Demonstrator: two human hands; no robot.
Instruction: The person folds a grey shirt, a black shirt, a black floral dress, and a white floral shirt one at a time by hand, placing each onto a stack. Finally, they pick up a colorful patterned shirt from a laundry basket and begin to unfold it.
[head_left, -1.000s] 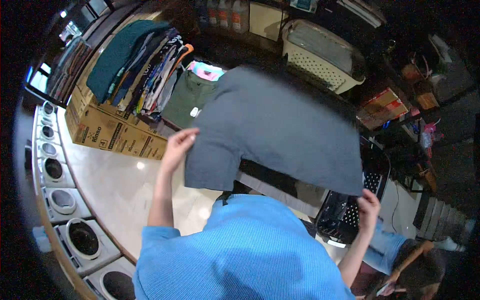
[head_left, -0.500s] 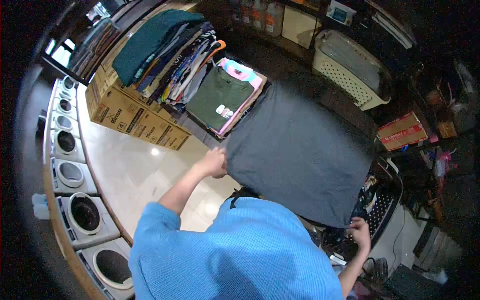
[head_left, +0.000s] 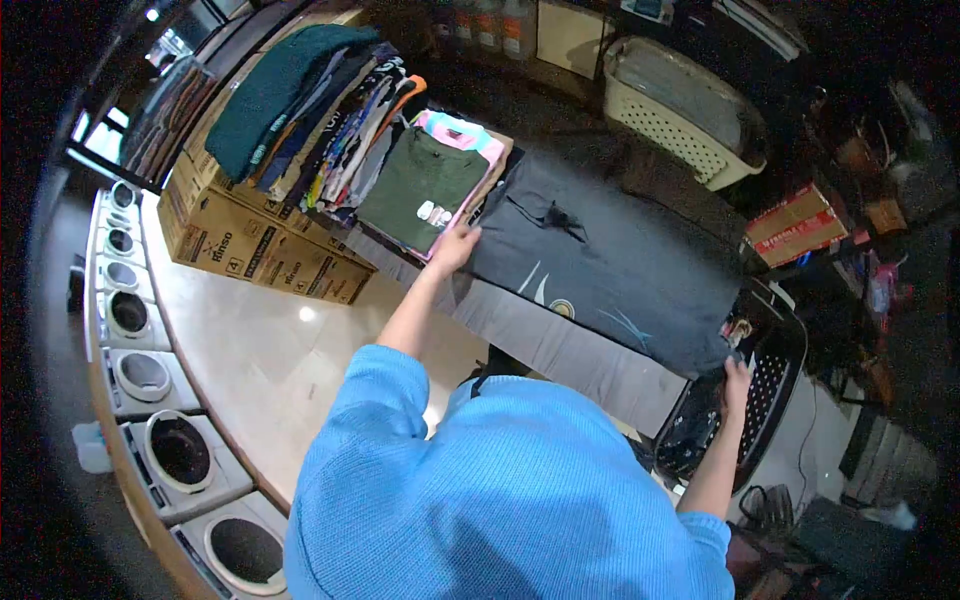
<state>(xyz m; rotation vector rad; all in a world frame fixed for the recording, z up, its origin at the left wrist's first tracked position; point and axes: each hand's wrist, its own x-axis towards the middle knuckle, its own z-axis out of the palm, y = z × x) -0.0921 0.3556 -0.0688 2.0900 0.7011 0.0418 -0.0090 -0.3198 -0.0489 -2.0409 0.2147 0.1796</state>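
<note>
A dark grey printed shirt [head_left: 620,265] lies doubled over lengthwise across the table [head_left: 560,345], its pale print showing along the near edge. At the shirt's left end, beside the folded stack, my left hand [head_left: 455,248] has its fingers closed on the edge. My right hand [head_left: 737,380] pinches the opposite end, by the black basket. A dark bunched bit of cloth sits on top near the shirt's far left. Just beyond my left hand rests a folded olive-green T-shirt [head_left: 425,185] on a pink garment.
Several folded clothes [head_left: 330,130] stand stacked at the far left, above Rinso cartons [head_left: 265,255]. A black perforated basket [head_left: 775,400] is at the right, a cream basket [head_left: 675,125] at the back. Front-loading washers [head_left: 180,450] line the left side. A red-and-white box [head_left: 797,230] sits right.
The near edge of the shirt has gone away from me, folding the cloth over and baring the table's front. My left hand moved up and right; my right hand moved up.
</note>
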